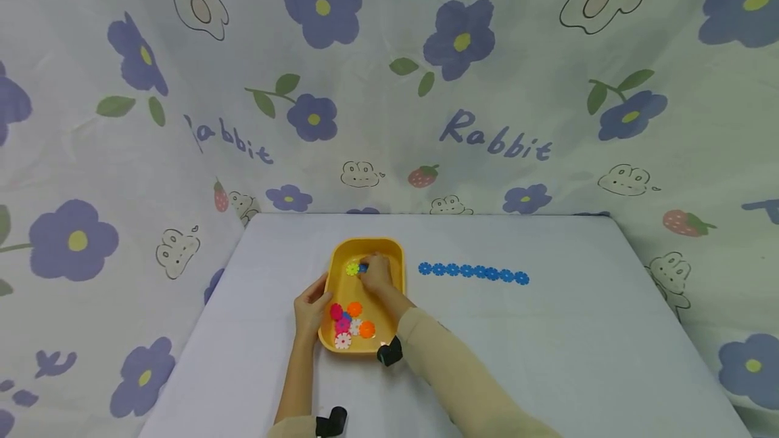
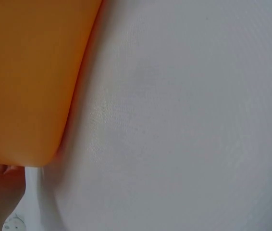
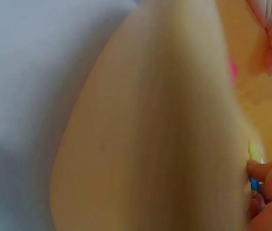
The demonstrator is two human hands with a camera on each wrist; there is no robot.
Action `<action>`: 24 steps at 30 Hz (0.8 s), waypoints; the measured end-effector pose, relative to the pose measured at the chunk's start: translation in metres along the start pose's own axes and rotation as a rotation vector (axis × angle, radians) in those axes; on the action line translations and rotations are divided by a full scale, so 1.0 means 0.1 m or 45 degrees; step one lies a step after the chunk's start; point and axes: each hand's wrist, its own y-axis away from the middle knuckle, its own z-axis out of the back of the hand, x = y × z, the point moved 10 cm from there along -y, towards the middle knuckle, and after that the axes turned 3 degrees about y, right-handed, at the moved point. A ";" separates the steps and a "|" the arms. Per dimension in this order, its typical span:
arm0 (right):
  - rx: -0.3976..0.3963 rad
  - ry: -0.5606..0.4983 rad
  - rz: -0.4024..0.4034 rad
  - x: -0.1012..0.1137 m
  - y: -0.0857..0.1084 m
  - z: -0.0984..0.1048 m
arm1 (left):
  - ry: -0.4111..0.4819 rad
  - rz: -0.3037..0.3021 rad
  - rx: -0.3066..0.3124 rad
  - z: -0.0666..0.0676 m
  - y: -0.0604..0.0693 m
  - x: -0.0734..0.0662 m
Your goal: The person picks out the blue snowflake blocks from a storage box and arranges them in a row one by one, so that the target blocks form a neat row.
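Note:
A yellow plastic tray (image 1: 368,240) stands on the white-covered table. My left hand (image 1: 309,309) grips its left side, thumb over the rim; in the left wrist view the tray's orange-looking outer wall (image 2: 30,86) fills the upper left. Inside the tray's far half, my right hand (image 1: 377,272) pinches a blue snowflake disc (image 1: 362,268). A yellow-green disc (image 1: 352,269) is right beside it; whether the two are joined I cannot tell. In the right wrist view, the thumb and fingers (image 3: 265,173) are at these discs, partly hidden by the tray wall.
Several orange, pink, white and blue discs (image 1: 343,325) lie in the tray's near half. Right of the tray, a row of blue snowflake discs (image 1: 466,270) stretches across the table (image 1: 548,343). Patterned cloth (image 1: 383,86) hangs behind and at both sides.

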 end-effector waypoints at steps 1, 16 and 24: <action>0.032 0.007 -0.051 0.09 0.07 0.11 | -0.002 0.005 0.002 0.00 0.00 0.00; 0.103 -0.314 -0.255 0.15 0.29 0.38 | 0.016 0.007 -0.009 0.03 -0.01 0.00; 0.214 -0.653 -0.235 0.21 0.38 0.65 | -0.011 0.043 -0.001 -0.01 -0.01 0.03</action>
